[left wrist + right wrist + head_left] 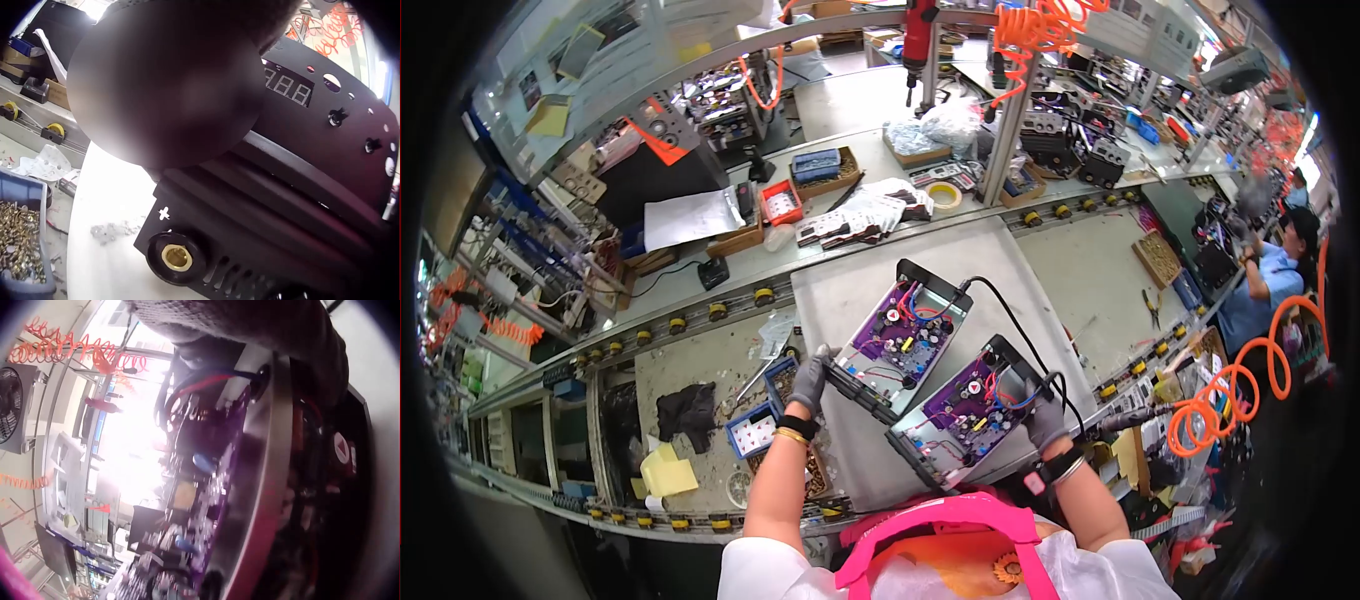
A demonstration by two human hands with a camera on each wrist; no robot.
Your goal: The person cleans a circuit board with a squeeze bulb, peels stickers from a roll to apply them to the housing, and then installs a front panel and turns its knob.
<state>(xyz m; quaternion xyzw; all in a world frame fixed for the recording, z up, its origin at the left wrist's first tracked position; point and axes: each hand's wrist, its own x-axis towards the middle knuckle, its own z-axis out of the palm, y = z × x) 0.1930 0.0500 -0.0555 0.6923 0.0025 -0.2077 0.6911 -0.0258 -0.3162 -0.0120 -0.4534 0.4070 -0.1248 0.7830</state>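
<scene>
Two open welding machines with purple circuit boards stand at a slant on a light grey board. At the left one [905, 335], my gloved left hand [808, 382] grips the front-panel corner. That black front panel [300, 181] shows a digit display and a brass socket [177, 257] beside a plus mark in the left wrist view. A blurred dark shape hides part of it. My gloved right hand [1045, 420] holds the rear side of the nearer welding machine [965, 415], by its black cable [1025, 335]. In the right wrist view, glove fingers [250, 331] lie over its metal edge.
Blue bins [752, 432] of small parts stand left of the grey board [840, 290]. Roller rails [720, 310] run along both sides of the line. A red power screwdriver [918, 45] hangs above the far bench. Another person [1270, 280] works at the right.
</scene>
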